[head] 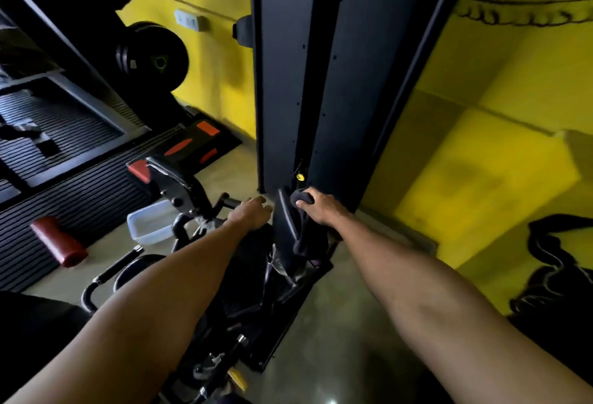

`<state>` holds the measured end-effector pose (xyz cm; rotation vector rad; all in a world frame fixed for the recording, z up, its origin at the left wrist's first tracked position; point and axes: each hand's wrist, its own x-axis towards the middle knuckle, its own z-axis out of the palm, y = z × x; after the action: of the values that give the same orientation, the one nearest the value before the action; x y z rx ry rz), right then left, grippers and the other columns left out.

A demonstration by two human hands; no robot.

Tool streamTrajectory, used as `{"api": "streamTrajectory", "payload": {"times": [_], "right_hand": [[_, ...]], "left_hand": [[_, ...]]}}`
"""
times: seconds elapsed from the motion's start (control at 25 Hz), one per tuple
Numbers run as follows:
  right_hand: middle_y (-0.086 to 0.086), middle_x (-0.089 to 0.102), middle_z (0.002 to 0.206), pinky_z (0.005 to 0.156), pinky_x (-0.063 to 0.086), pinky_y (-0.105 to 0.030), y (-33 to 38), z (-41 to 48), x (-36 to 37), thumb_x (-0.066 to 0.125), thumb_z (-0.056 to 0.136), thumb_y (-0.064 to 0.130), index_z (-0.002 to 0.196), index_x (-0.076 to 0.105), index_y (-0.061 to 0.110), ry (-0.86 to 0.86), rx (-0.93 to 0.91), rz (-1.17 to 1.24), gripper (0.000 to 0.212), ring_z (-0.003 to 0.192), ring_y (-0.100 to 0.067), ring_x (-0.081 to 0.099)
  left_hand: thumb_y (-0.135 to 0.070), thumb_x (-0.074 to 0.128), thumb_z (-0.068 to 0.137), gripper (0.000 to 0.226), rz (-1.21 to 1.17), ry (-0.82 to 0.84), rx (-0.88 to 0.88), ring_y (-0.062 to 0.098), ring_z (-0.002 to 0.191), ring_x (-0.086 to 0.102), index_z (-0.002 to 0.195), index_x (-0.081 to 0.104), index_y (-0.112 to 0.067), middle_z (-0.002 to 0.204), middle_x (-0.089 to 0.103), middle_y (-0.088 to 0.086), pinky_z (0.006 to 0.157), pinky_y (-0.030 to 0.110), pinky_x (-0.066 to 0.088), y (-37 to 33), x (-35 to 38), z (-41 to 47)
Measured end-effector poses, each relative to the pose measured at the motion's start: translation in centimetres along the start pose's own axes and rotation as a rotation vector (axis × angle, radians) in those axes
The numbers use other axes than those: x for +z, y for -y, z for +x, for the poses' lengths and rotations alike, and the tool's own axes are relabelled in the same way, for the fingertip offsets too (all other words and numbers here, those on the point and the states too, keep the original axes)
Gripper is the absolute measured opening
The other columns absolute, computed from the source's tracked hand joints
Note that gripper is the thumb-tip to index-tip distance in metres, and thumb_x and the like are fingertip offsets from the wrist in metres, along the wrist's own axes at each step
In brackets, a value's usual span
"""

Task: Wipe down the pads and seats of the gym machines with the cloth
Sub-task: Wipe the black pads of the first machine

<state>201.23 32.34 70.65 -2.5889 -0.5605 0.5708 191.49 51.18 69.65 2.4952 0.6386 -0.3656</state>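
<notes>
We see a yellow wall (481,162), a matt black machine column (288,82) and a dark grey cloth (301,198). The roller (59,241) is deep red, the floor matting (80,198) black with ridged stripes, the tub (149,223) translucent white.

Both bare forearms reach forward and down, a little apart. The left hand (252,213) lies palm down with its fingers relaxed. The right hand (319,209) curls its fingers round a dark cloth (301,197).
</notes>
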Motion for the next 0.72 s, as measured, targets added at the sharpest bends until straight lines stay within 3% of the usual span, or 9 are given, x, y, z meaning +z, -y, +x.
{"api": "streamTrajectory", "payload": {"times": [0.16, 0.44, 0.6, 0.72], "right_hand": [[-0.013, 0.060, 0.136, 0.098, 0.048, -0.043, -4.4, -5.9, -0.8, 0.055, 0.096, 0.053, 0.137, 0.052, 0.030, -0.068, 0.141, 0.019, 0.047, 0.121, -0.037, 0.057], [-0.007, 0.062, 0.133, 0.096, 0.049, -0.045, -8.2, -19.5, 0.7, 0.055, 0.099, 0.052, 0.136, 0.053, 0.024, -0.254, 0.411, 0.176, 0.046, 0.119, -0.032, 0.059], [-0.013, 0.055, 0.145, 0.096, 0.045, -0.039, -9.3, -29.9, 3.8, 0.053, 0.102, 0.050, 0.145, 0.046, 0.019, -0.351, 0.596, 0.228, 0.054, 0.129, -0.035, 0.053], [-0.018, 0.053, 0.146, 0.101, 0.042, -0.042, -9.8, -37.4, 6.6, 0.052, 0.102, 0.050, 0.145, 0.044, 0.017, -0.377, 0.741, 0.274, 0.055, 0.132, -0.039, 0.051]], "left_hand": [[-0.060, 0.037, 0.084, 0.062, 0.046, 0.082, 0.144, 0.034, 0.131, 0.051, 0.133, 0.057, -0.027, 0.148, 0.050, 0.008, 0.104, 0.044, 0.045, -4.0, 2.0, -2.1], [-0.042, 0.046, 0.099, 0.051, 0.163, 0.185, 0.483, 0.036, 0.133, 0.047, 0.144, 0.048, -0.018, 0.149, 0.048, 0.014, 0.105, 0.043, 0.040, -9.6, 7.0, -8.0], [-0.063, 0.030, 0.083, 0.074, 0.266, 0.378, 0.658, 0.035, 0.133, 0.047, 0.141, 0.052, -0.023, 0.152, 0.046, 0.008, 0.108, 0.043, 0.040, -10.9, 12.1, -12.0], [-0.049, 0.043, 0.098, 0.057, 0.269, 0.390, 0.751, 0.038, 0.134, 0.046, 0.146, 0.047, -0.018, 0.151, 0.046, 0.016, 0.110, 0.046, 0.040, -12.1, 15.7, -17.0]]}}
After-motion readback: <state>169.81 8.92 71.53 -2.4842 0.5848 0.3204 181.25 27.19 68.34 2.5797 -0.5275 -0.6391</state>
